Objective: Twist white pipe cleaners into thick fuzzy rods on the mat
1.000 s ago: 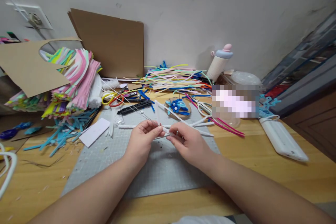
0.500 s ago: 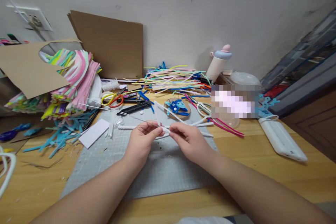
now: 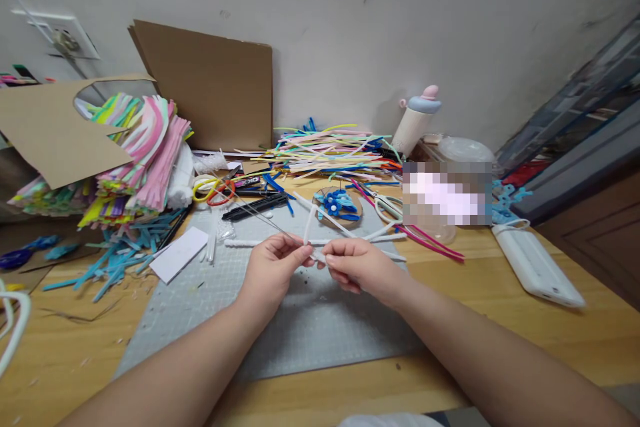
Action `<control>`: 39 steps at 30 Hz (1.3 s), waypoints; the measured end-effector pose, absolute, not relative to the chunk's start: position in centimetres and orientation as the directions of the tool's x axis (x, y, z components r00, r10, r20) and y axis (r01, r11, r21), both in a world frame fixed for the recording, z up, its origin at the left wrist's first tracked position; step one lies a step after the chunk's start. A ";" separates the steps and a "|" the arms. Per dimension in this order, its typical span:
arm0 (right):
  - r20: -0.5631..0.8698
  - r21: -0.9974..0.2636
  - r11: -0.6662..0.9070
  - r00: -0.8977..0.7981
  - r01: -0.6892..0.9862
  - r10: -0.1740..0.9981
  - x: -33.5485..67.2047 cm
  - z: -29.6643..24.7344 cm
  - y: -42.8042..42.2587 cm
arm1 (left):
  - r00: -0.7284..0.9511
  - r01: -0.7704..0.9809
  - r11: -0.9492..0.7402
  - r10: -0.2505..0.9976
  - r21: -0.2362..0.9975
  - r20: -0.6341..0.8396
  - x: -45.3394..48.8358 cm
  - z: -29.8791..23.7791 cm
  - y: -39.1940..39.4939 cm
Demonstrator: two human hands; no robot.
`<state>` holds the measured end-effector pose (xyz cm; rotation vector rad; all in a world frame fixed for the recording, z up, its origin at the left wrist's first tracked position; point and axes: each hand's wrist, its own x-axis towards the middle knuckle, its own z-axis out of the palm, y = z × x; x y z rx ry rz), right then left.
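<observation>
The wooden tabletop (image 3: 480, 280) carries everything, and on it a grey gridded mat (image 3: 330, 340) lies under both hands. The left hand (image 3: 273, 267) and the right hand (image 3: 367, 267) face each other above its far half, their fingertips near together with only a narrow gap between.

Beyond them, a long white fuzzy strip (image 3: 240, 243) lies crosswise on the mat, running out past both hands. A second white strip (image 3: 310, 223) rises from the left fingers, leaning slightly right at its top. Thin wires (image 3: 274, 225) slant from the same grip, away and to the left.

The short white piece (image 3: 318, 255) is the smallest thing here and seems to matter most: it bridges the gap, its long axis running from hand to hand and dipping a little rightward. Neither hand is clearly nearer. The left thumb and forefinger are pinched together on its left end; the right ones look closed on the other, though how firmly I cannot tell.
</observation>
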<state>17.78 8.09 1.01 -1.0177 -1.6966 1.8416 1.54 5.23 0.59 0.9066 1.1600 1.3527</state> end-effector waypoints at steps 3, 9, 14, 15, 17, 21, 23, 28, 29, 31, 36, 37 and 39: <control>0.078 -0.905 0.275 -0.510 0.324 0.857 17.6 0.9 7.4 | -0.151 -0.256 0.063 0.983 0.965 -0.104 1.4 0.6 5.3; 0.346 -0.633 0.607 -0.526 0.480 0.777 17.8 0.6 7.2 | -0.117 -0.345 0.093 0.983 0.934 -0.141 1.4 0.3 5.4; 0.379 -0.602 0.624 -0.510 0.498 0.772 18.0 0.4 7.4 | -0.106 -0.326 0.117 0.981 0.938 -0.160 1.4 0.3 5.4; 0.385 -0.595 0.632 -0.514 0.497 0.767 18.0 0.4 7.4 | -0.094 -0.320 0.125 0.982 0.939 -0.163 1.5 0.4 5.4; 0.396 -0.573 0.652 -0.528 0.497 0.751 18.1 0.4 7.4 | -0.065 -0.320 0.140 0.984 0.937 -0.169 1.6 0.6 5.3; 0.408 -0.540 0.677 -0.548 0.500 0.730 18.3 0.4 7.3 | -0.019 -0.322 0.168 0.983 0.932 -0.184 1.8 0.8 5.1; 0.404 -0.543 0.678 -0.553 0.496 0.729 18.2 0.3 7.3 | 0.000 -0.319 0.186 0.981 0.929 -0.196 1.8 0.8 5.1; 0.381 -0.629 0.615 -0.501 0.476 0.777 18.0 0.2 7.3 | 0.026 -0.339 0.189 0.981 0.921 -0.192 1.7 0.1 5.2; 0.377 -0.651 0.596 -0.481 0.470 0.791 17.9 0.2 7.3 | 0.036 -0.348 0.181 0.983 0.920 -0.180 1.7 0.0 5.3; 0.374 -0.682 0.570 -0.450 0.459 0.811 17.8 0.2 7.3 | 0.053 -0.373 0.164 0.986 0.913 -0.156 1.6 -0.2 5.3; 0.380 -0.721 0.555 -0.432 0.415 0.818 17.8 -0.1 7.4 | 0.166 -0.545 0.265 0.964 0.795 -0.208 1.3 0.2 5.3; 0.384 -0.730 0.554 -0.430 0.400 0.817 17.8 -0.1 7.4 | 0.206 -0.579 0.306 0.952 0.756 -0.227 1.2 0.3 5.3; 0.398 -0.741 0.559 -0.428 0.372 0.811 17.9 -0.1 7.4 | 0.270 -0.627 0.374 0.927 0.683 -0.260 1.0 0.6 5.3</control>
